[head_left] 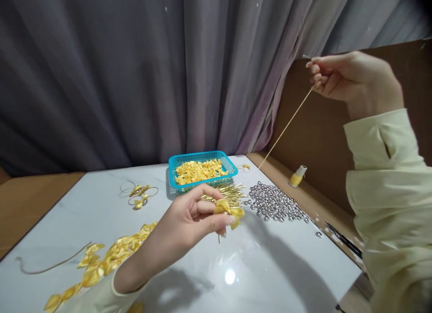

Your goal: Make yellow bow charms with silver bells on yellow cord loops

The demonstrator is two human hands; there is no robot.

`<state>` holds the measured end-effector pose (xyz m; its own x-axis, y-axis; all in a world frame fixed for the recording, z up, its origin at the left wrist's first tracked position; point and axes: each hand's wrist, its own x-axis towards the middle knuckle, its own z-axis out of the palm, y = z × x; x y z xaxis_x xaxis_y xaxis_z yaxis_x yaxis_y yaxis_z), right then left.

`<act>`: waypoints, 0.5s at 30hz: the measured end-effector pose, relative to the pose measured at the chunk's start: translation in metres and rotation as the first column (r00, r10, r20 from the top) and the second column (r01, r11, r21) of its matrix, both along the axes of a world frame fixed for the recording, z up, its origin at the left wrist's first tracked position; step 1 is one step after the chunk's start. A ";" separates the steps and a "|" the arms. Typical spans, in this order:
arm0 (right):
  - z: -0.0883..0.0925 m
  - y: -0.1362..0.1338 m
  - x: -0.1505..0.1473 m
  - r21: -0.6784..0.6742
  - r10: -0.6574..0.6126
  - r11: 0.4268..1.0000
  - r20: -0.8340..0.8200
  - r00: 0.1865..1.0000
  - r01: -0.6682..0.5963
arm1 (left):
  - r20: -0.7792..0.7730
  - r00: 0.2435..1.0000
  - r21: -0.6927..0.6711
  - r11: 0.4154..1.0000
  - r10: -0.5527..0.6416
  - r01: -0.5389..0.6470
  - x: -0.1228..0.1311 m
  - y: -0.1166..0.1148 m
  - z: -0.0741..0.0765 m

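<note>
My left hand (189,223) pinches a yellow ribbon bow (237,212) between thumb and fingers above the middle of the white table. A small shiny piece shows at the bow's centre, and a short thin stem pokes out below it. High on the right, my right hand (362,81) is closed on a thin yellow cord (286,126). That cord slants down taut toward the table's far right edge; where it ends I cannot tell. A thin tip sticks out past the right fingertips, too small to name.
Yellow bows fill a teal basket (172,172); gold wire-like strips (231,196) lie before it. Silver beads (275,203) are heaped right, near a thread spool (298,176) and dark tweezers-like tool (344,240). Looped cords with bows (139,197) and a bow pile (116,254) lie left.
</note>
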<state>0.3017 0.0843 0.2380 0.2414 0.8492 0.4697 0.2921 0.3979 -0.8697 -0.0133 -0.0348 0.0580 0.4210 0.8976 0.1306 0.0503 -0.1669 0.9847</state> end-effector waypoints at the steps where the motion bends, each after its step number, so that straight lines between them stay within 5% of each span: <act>1: -0.007 0.004 0.006 -0.042 0.045 0.998 -0.038 0.998 -0.047 | -0.002 1.000 -0.006 1.000 -0.008 0.008 0.001 -0.002 0.001; 8: -0.051 0.014 0.028 -0.118 0.096 0.986 -0.159 0.983 -0.116 | -0.013 0.998 -0.055 0.996 -0.064 0.063 0.004 -0.008 0.006; 15: -0.122 -0.016 0.029 0.031 0.068 0.997 -0.116 0.991 -0.065 | 0.088 0.982 -0.185 0.966 -0.167 0.180 -0.004 -0.002 0.006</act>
<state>0.3306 0.0687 0.1161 0.2395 0.8526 0.4644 0.1607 0.4369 -0.8850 -0.0174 -0.0371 0.0642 0.5684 0.8227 -0.0016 -0.0339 0.0253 0.9991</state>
